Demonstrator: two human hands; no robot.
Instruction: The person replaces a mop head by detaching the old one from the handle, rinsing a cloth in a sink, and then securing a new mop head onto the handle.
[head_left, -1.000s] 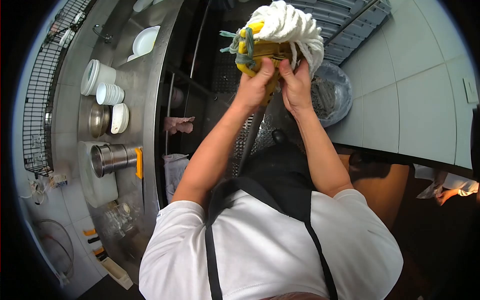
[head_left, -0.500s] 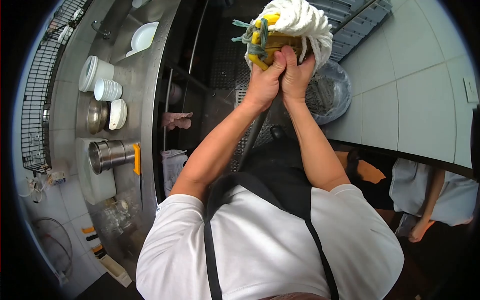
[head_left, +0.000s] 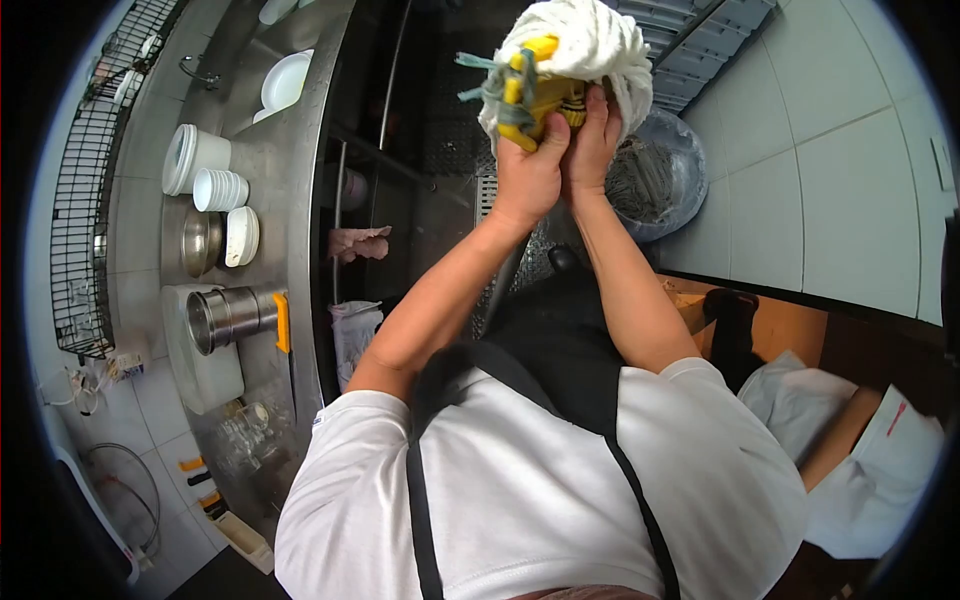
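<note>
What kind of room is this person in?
Probably a restaurant or canteen kitchen. A long steel counter holds stacked white bowls and a metal pot, the walls are tiled, and both hands, left hand and right hand, grip a mop head.

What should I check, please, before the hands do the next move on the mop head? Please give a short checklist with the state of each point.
1. Both hands on the yellow clamp: ok; left hand and right hand grip it side by side.
2. White mop strands clear of the fingers: ok, they bunch above.
3. Clamp locked or released: cannot tell, fingers cover it.
4. Mop handle steady: cannot tell, mostly hidden.
5. Bucket under the mop: ok, just beyond the hands.
6. Space to the right: not ok, another person is close.
</note>
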